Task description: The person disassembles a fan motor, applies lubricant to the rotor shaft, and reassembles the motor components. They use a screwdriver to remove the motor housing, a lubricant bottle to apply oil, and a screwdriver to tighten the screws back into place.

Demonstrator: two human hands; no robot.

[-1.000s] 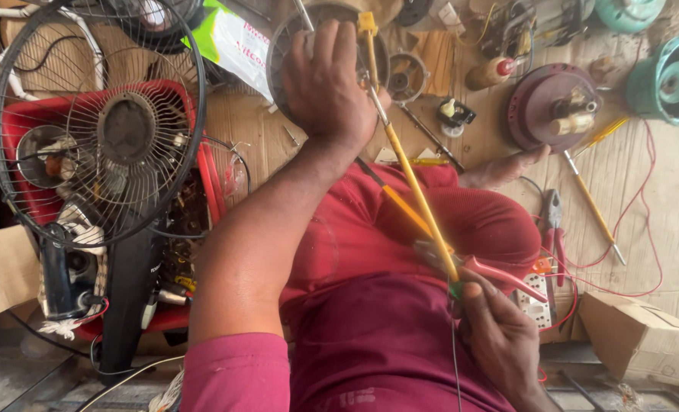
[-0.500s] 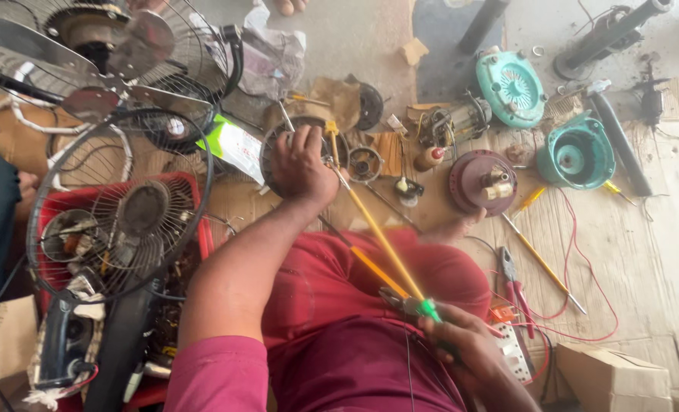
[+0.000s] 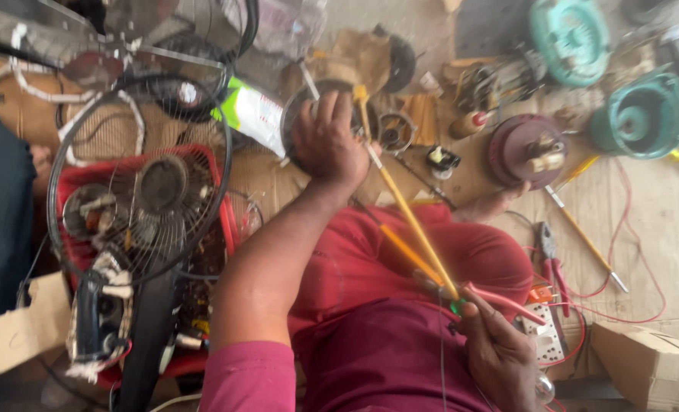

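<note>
Head view, left hand: the left hand (image 3: pixel 326 145) was stretched out ahead, fingers curled down over a round dark motor part (image 3: pixel 303 114), gripping it from above as far as I could tell.
Head view, right hand: the right hand (image 3: pixel 500 355) sat low and close to the body, closed around the green-tipped handle end of a long yellow rod (image 3: pixel 404 214), with pink-handled pliers (image 3: pixel 503 301) tucked in the same grip.
Where the rod was: it ran diagonally from the right hand up to just beside the left hand's fingers, with its far tip at the motor part.
Doing it well: my take is the left hand needed to pin that round part flat so it couldn't spin, and the rod wanted small steady pushes, since it's long and will wander.
Edges, left-hand side: a wire fan guard (image 3: pixel 137 179) on a red crate (image 3: pixel 76 183) sat near the left forearm, so very little elbow room there.
Edges, past the left hand: a maroon motor housing (image 3: pixel 522 149) and teal covers (image 3: pixel 637 114) lay beyond the rod, well apart from it.
Open room: a bare bit of cardboard (image 3: pixel 263 175) just beside the left wrist was about the only free spot.
</note>
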